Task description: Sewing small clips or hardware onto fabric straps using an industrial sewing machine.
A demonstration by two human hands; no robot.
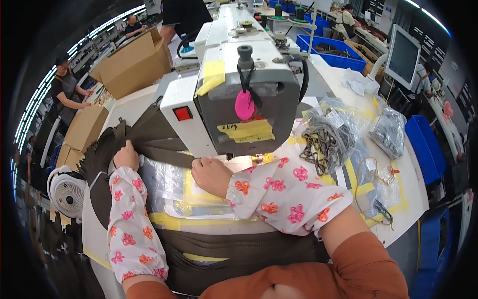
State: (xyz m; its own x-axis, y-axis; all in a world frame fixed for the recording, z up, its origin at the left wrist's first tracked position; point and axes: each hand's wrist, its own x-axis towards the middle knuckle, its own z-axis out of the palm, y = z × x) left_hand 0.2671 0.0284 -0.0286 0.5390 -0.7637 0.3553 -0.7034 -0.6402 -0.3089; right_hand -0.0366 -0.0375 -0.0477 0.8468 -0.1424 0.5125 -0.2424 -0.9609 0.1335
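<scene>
A white and grey sewing machine (pixel 249 89) with a red switch and a pink tag stands in front of me. My right hand (pixel 211 177) is closed just left of its lit needle area, gripping the end of a dark brown webbing strap (pixel 172 155). My left hand (pixel 127 156) is farther left, its fingers bent around dark straps at the edge of a fanned bundle (pixel 102 154). What its fingertips hold is partly hidden. Another stack of dark straps (pixel 224 249) lies along the table's front edge, against my body.
Metal buckles (pixel 316 152) in clear plastic and a wrapped packet (pixel 388 132) lie to the right. A white fan (pixel 67 194) is at the left edge. Cardboard boxes (pixel 132 65) stand back left; a blue bin (pixel 424 149) is right. A monitor (pixel 403 55) and co-workers are beyond.
</scene>
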